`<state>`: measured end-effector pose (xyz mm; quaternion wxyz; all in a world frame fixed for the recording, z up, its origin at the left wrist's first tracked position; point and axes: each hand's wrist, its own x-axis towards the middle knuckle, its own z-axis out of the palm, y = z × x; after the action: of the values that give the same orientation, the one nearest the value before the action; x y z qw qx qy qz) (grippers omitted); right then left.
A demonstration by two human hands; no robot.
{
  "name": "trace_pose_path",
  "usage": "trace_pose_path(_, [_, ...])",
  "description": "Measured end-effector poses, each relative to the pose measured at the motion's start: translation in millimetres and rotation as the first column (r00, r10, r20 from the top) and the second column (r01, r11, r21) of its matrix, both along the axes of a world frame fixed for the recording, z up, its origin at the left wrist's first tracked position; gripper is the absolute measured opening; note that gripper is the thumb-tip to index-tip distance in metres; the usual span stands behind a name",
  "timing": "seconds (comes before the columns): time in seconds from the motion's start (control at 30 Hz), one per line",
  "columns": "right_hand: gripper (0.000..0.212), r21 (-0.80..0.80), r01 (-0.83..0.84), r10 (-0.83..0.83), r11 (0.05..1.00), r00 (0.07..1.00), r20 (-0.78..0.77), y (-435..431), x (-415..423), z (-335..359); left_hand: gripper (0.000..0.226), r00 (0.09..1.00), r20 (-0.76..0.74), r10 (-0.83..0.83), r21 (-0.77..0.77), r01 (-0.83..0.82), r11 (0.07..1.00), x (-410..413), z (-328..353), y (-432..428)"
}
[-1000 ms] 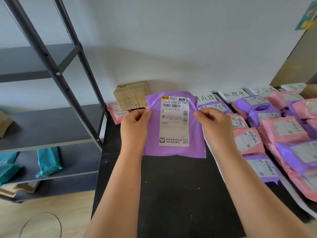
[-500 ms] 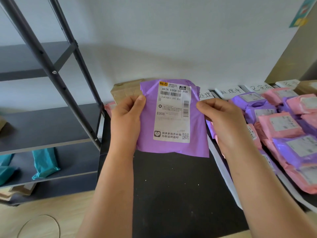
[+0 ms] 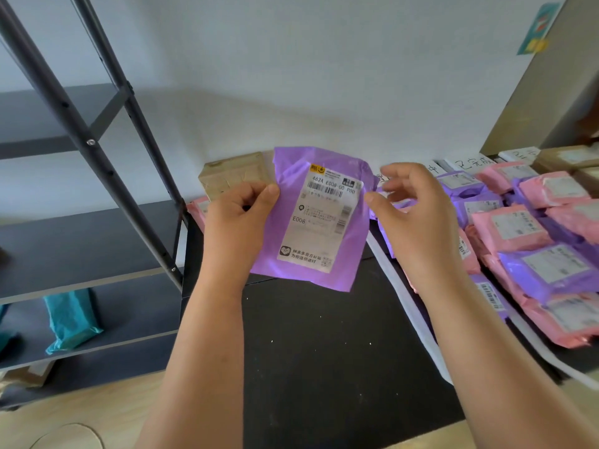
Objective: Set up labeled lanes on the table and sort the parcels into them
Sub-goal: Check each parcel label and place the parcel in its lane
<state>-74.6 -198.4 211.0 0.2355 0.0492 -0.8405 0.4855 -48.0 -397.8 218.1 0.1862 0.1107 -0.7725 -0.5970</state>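
Hovering above the black counter [image 3: 324,351], the purple parcel [image 3: 311,222] showed its label, pinched at its left edge by the left hand [image 3: 238,218]. The right hand [image 3: 418,222] hung loose-fingered beside it, gripping nothing. Label reading seemed the step in hand. Next, the parcel likely needed carrying to its lane among the sorted parcels [image 3: 518,228] below the lane cards [image 3: 473,162].

I see a plain white wall [image 3: 324,59] behind the black table [image 3: 324,367]. At the left stands a dark grey metal shelf [image 3: 81,247], over a light wooden floor [image 3: 97,416]. The light is soft.
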Motion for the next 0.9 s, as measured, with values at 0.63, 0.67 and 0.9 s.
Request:
trace_pose_path(0.63, [0.019,0.373,0.047,0.018,0.927,0.986,-0.168,5,3,-4,0.019,0.991,-0.016,-0.135,-0.13,0.131,0.983,0,-3,12])
trace_pose_path(0.67, [0.02,0.353,0.043,0.014,0.935,0.987,-0.158,6,4,-6,0.019,0.991,-0.026,-0.129,-0.167,0.123,0.978,0,-6,14])
trace_pose_path(0.9, [0.014,0.202,0.211,-0.211,0.956,0.977,-0.024,36,20,-32,0.021,0.994,-0.108,0.022,-0.268,-0.051,0.962,-1,-40,34])
